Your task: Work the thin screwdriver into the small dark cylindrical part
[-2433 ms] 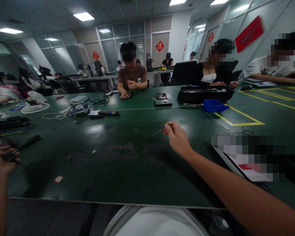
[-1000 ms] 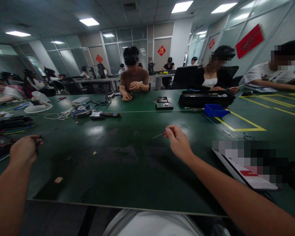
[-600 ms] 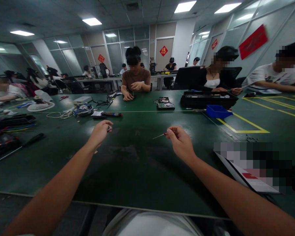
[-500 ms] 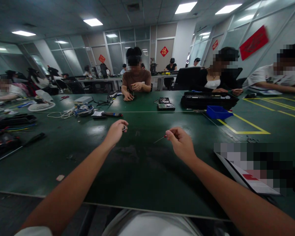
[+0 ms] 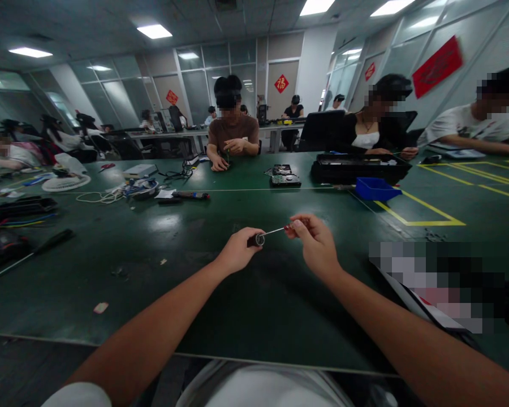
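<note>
Over the green table (image 5: 254,316), my left hand (image 5: 235,250) is closed around a short dark cylinder (image 5: 258,240). Its round end, with a pale ring inside, faces me; the rest is hidden in my fingers. My right hand (image 5: 318,243) pinches the red end of a thin screwdriver (image 5: 274,230) between thumb and fingers. The metal shaft points left, and its tip meets the upper rim of the cylinder; whether it enters the opening I cannot tell.
Beyond my hands lie hard drives (image 5: 285,180), a blue bin (image 5: 375,190), a long black case (image 5: 360,171) and a dark pen-like tool (image 5: 190,195). Cables and a white fan (image 5: 66,182) are left. A co-worker (image 5: 233,133) sits opposite.
My left hand has moved right and turned, bringing the cylinder's end to the screwdriver tip. The shaft has swung up slightly, while my right hand stays in nearly the same place.
</note>
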`<action>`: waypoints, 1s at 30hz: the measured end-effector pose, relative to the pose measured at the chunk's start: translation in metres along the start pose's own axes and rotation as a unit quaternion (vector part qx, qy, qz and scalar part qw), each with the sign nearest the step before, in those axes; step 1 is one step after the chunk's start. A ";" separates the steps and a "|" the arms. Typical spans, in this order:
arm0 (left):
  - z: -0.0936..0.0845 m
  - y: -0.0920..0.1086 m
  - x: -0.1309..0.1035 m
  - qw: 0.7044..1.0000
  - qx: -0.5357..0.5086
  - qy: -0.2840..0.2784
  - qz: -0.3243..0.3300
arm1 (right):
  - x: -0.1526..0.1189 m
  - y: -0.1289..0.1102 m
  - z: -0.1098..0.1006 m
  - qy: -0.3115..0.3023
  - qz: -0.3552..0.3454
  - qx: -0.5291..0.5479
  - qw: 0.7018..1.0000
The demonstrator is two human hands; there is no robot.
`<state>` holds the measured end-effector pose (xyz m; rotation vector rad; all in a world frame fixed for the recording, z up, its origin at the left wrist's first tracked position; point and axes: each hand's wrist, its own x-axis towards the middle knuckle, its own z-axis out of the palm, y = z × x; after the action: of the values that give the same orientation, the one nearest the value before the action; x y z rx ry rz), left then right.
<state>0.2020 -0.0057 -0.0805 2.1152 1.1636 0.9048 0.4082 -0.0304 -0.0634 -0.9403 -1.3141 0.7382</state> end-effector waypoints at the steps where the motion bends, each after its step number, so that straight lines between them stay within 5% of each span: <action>1: -0.002 -0.001 0.000 1.000 -0.004 0.002 0.011 | 0.000 0.001 0.000 -0.005 0.002 -0.004 1.000; 25: -0.003 -0.004 0.000 0.999 0.024 0.025 0.018 | -0.004 -0.014 -0.002 -0.029 -0.032 -0.216 0.975; 30: -0.004 -0.004 0.000 0.999 0.035 0.019 0.037 | -0.005 -0.011 -0.002 -0.068 -0.020 -0.157 0.985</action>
<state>0.1968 -0.0037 -0.0806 2.2183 1.1583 0.9529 0.4093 -0.0397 -0.0560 -1.1260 -1.5960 0.5803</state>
